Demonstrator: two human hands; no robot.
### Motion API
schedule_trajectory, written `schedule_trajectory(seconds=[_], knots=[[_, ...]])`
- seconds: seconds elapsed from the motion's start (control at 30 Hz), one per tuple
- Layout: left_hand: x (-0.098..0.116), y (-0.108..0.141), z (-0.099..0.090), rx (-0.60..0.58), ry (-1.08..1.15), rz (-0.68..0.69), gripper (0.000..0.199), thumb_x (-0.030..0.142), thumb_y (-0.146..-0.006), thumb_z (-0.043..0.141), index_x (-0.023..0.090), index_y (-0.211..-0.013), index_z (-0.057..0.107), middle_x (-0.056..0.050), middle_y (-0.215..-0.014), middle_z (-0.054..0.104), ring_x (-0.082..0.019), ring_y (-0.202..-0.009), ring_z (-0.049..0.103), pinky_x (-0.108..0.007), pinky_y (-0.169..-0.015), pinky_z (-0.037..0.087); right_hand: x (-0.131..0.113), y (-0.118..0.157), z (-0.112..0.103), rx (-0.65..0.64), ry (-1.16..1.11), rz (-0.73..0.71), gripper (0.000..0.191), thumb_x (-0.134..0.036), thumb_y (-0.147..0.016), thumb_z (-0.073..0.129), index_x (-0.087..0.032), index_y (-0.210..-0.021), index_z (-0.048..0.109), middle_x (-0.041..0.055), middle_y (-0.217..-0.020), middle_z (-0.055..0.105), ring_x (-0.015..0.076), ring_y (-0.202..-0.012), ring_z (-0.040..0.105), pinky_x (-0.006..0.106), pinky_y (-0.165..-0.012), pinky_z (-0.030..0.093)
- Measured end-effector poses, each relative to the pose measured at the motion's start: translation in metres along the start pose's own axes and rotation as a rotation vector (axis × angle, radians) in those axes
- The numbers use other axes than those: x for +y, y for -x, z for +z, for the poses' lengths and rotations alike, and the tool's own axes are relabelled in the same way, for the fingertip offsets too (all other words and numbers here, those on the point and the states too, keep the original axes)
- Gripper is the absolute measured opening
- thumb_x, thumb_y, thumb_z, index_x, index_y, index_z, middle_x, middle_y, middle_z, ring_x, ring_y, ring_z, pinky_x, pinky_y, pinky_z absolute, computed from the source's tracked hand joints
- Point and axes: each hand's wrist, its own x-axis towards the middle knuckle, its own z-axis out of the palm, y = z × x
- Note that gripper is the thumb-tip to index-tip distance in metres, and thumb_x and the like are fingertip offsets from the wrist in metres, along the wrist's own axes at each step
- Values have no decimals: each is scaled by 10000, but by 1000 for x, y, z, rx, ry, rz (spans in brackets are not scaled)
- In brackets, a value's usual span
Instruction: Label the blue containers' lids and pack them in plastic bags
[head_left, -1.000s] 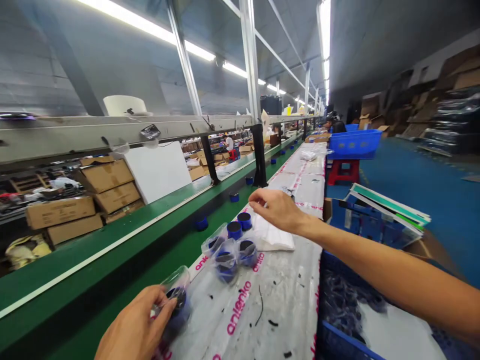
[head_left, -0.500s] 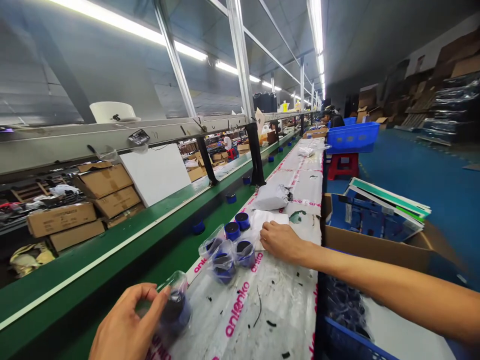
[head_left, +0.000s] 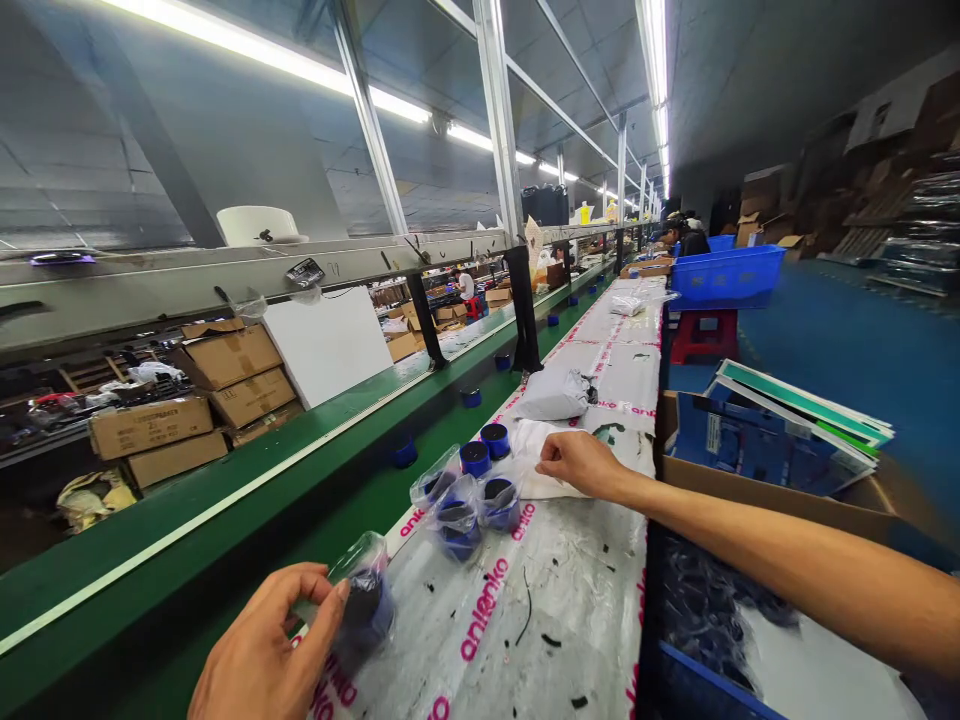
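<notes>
My left hand (head_left: 274, 640) is closed at the near left, thumb and forefinger pinching the edge of a clear plastic bag (head_left: 369, 550). Inside that bag is a short blue cylinder with a black top (head_left: 367, 605), resting at the table's edge. Farther ahead my right hand (head_left: 581, 462) has its fingers curled together over a flat white stack (head_left: 536, 485); what they grip, if anything, is hidden. Between the hands stand several similar cylinders, some in clear bags (head_left: 457, 525), and two bare blue cylinders (head_left: 475, 458) behind them.
A green conveyor belt (head_left: 360, 490) on the left carries several blue cylinders. A white packet (head_left: 555, 393) lies beyond the stack. To the right are an open carton (head_left: 720, 490), a blue crate (head_left: 724, 275) on a red stool (head_left: 705, 337), and a co-worker (head_left: 686, 237) farther off.
The view has turned slightly left, so the scene sits farther right. My right fingers look more curled over the white stack. My left hand keeps its pinch on the bag.
</notes>
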Motion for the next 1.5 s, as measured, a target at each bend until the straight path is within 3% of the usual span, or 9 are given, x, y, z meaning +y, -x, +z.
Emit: schedule_trajectory(seconds=[0.17, 0.37, 0.43, 0.53, 0.67, 0.8, 0.97, 1.1, 1.5], knots=[[-1, -3, 3, -25, -39, 6, 405, 646, -855, 450, 276, -803, 605, 32, -1284, 630, -181, -741, 604, -310, -720, 469, 15, -5, -6, -170, -364, 82, 277, -414, -826, 651, -147, -761, 686, 41, -672, 683, 144, -607, 602, 224, -530, 429], [-5, -10, 8, -35, -87, 74, 457, 689, -845, 439, 275, -820, 632, 9, -1320, 626, -135, -586, 588, -307, -640, 515, 19, -3, -11, -224, -643, 132, 205, -339, -749, 646, -136, -737, 667, 51, -721, 647, 130, -647, 576, 207, -523, 465], [-5, -11, 8, 28, -124, 134, 448, 669, -858, 441, 274, -836, 650, -10, -1339, 613, -135, -555, 581, -336, -641, 527, 18, -4, -11, -203, -695, 141, 182, -320, -700, 674, -144, -712, 634, 36, -719, 619, 123, -648, 552, 202, -516, 458], [0, -13, 9, 209, -175, 328, 410, 625, -848, 482, 267, -846, 682, -68, -1289, 630, -265, -832, 672, -445, -800, 534, 18, -4, -10, -189, -755, 144, 212, -323, -653, 720, -153, -714, 608, 17, -719, 592, 119, -652, 534, 198, -507, 450], [25, -10, 21, 345, -141, 586, 285, 494, -882, 525, 252, -875, 675, -106, -1230, 631, -336, -1150, 589, -522, -952, 468, 19, -4, -10, -194, -803, 148, 307, -407, -662, 753, -161, -717, 579, 10, -712, 571, 120, -658, 530, 192, -487, 436], [82, -3, 47, 202, -42, 711, 156, 348, -917, 544, 239, -909, 656, -89, -1181, 639, -275, -1087, 603, -432, -890, 496, 19, -2, -11, -214, -826, 131, 303, -417, -678, 735, -157, -763, 604, 23, -776, 603, 117, -663, 539, 199, -495, 452], [159, -18, 93, -166, 8, 566, 221, 334, -903, 585, 193, -1044, 678, -81, -1080, 701, -269, -1037, 639, -389, -879, 491, 23, 2, -15, -245, -828, 88, 223, -337, -673, 688, -145, -785, 671, 31, -780, 631, 126, -674, 555, 204, -503, 460], [197, -48, 128, -235, -11, 461, 357, 438, -898, 562, 160, -1050, 727, -131, -1053, 749, -315, -974, 699, -388, -775, 510, 30, 4, -15, -272, -858, 76, 207, -318, -670, 681, -142, -779, 698, 33, -765, 648, 128, -665, 557, 205, -496, 458], [218, -65, 145, -167, -92, 366, 231, 213, -846, 522, 171, -881, 746, -154, -897, 770, -314, -870, 721, -347, -684, 460, 42, -2, -38, -136, -1227, 204, 161, -334, -760, 615, -177, -788, 587, 17, -775, 603, 109, -641, 556, 199, -516, 486]])
